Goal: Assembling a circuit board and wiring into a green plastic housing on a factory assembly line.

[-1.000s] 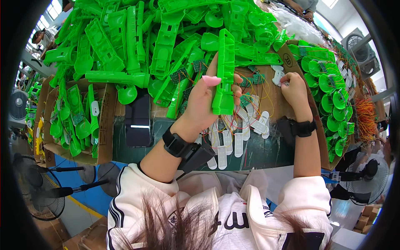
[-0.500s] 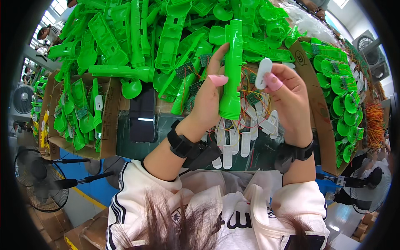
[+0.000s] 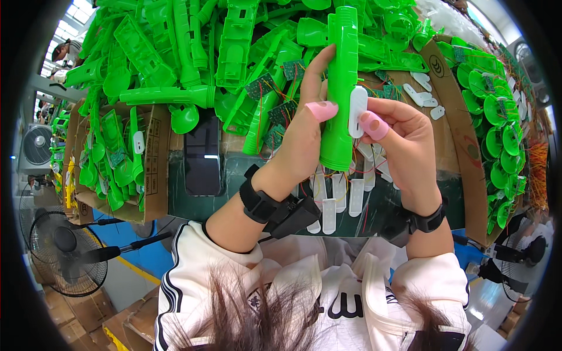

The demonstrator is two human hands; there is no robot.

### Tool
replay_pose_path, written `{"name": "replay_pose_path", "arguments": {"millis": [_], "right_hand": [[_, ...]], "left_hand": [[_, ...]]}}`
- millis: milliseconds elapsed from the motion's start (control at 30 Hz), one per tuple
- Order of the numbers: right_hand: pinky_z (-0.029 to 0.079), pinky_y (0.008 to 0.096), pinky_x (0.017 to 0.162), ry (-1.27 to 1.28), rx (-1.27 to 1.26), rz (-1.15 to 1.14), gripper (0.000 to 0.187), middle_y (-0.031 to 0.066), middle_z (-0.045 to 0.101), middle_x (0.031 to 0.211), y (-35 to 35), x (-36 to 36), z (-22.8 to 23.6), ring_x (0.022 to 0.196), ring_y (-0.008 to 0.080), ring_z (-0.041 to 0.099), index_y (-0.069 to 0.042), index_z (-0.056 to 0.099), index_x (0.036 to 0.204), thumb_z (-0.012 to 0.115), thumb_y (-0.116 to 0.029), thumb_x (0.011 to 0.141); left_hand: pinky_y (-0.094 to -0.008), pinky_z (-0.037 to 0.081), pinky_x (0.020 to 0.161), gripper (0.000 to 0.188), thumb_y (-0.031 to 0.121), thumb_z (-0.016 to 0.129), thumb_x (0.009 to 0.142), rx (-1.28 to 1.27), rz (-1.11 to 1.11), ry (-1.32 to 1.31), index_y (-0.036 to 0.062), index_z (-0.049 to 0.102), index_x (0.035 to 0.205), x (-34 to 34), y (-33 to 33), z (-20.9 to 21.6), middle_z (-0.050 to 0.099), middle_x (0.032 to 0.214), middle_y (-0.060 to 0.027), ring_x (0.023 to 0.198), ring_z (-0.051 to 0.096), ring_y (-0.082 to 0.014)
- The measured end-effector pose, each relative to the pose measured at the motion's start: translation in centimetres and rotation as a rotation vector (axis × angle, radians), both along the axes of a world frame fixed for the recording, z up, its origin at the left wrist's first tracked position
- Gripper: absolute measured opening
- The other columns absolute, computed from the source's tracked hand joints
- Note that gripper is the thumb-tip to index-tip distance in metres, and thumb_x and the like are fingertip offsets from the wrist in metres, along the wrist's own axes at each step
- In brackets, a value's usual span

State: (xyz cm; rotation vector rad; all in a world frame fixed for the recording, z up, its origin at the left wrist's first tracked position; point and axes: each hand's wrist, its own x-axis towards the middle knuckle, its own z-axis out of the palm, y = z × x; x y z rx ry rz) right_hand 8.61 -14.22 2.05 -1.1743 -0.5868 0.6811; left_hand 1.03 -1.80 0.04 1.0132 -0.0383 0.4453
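Note:
My left hand (image 3: 304, 123) is closed round a green plastic flashlight housing (image 3: 341, 88), held upright with its wider end toward me. Between the thumb and fingers of my right hand (image 3: 401, 131) is a small white oval plastic cover (image 3: 357, 111). Its edge lies against the right side of the housing; whether it is seated there I cannot tell. Pink finger cots are on both thumbs. Below my hands, several white plastic strips (image 3: 329, 215) with thin wires lie on the dark green table. Small green circuit boards (image 3: 259, 86) with wires lie left of the housing.
Green housing parts (image 3: 155, 55) are heaped across the far side. A cardboard box (image 3: 157, 164) of green parts stands at left, another box (image 3: 468, 158) at right. A black phone (image 3: 202, 155) lies by the left box. Loose white pieces (image 3: 417, 93) sit right of my hands.
My right hand has brought the white cover leftward against the side of the housing. The view has shifted a little, and more white pieces show beyond my right hand.

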Motion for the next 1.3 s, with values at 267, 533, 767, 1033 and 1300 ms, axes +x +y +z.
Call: {"name": "replay_pose_path", "arguments": {"millis": [267, 533, 767, 1033, 1300], "right_hand": [[0.050, 0.0212, 0.068, -0.136, -0.003, -0.079, 0.022, 0.0121, 0.064, 0.085, 0.0, -1.2, 0.1, 0.078, 0.0114, 0.061, 0.010, 0.057, 0.098, 0.061, -0.002, 0.081], [0.049, 0.0206, 0.067, -0.235, -0.056, -0.010, 0.019, 0.0096, 0.064, 0.084, -0.3, -0.1, 0.9, 0.076, 0.0092, 0.060, 0.008, 0.059, 0.096, 0.060, -0.004, 0.082], [0.047, 0.0252, 0.067, -0.608, -0.316, -0.461, 0.024, 0.0110, 0.064, 0.085, -3.2, 7.5, 1.2, 0.074, 0.0149, 0.060, 0.002, 0.061, 0.098, 0.057, -0.017, 0.084], [0.047, 0.0342, 0.067, -1.175, -0.708, -0.271, 0.016, 0.0165, 0.061, 0.077, -2.7, 10.4, -3.2, 0.071, 0.0277, 0.059, 0.004, 0.059, 0.083, 0.060, -0.011, 0.076], [0.045, 0.0298, 0.057, -0.864, -0.774, -0.495, 0.021, 0.0115, 0.060, 0.065, -5.0, 9.5, 0.1, 0.059, 0.0194, 0.058, 0.003, 0.060, 0.075, 0.061, -0.018, 0.075]], "left_hand": [[-0.0291, 0.035, 0.087, 0.069, 0.032, 0.040, 0.081, 0.385, 0.091, 0.102, 0.0087, 0.010, 0.138, -0.2, 0.1, -0.1, 0.040, 0.113, -0.0087, 0.101, 0.043, -0.0172], [-0.0320, 0.035, 0.092, 0.066, 0.028, 0.037, 0.084, 0.369, 0.106, 0.126, 0.0079, 0.007, 0.139, 0.0, -0.3, -0.1, 0.035, 0.126, -0.0146, 0.109, 0.042, -0.0240], [-0.0241, 0.038, 0.054, 0.048, 0.035, 0.043, 0.085, -0.355, -0.188, -0.214, 0.0170, 0.037, 0.129, 0.1, 1.4, -0.1, 0.047, 0.108, -0.0125, 0.074, 0.044, -0.0165], [-0.0279, 0.042, 0.063, 0.050, 0.023, 0.057, 0.077, -0.082, -0.037, 0.017, 0.0049, 0.038, 0.120, -0.4, 0.9, 0.3, 0.046, 0.114, -0.0139, 0.081, 0.047, -0.0165], [-0.0293, 0.045, 0.068, 0.056, 0.018, 0.057, 0.075, -0.194, 0.010, -0.007, 0.0041, 0.034, 0.124, -0.2, 1.0, 0.1, 0.043, 0.119, -0.0151, 0.088, 0.052, -0.0183]]}}
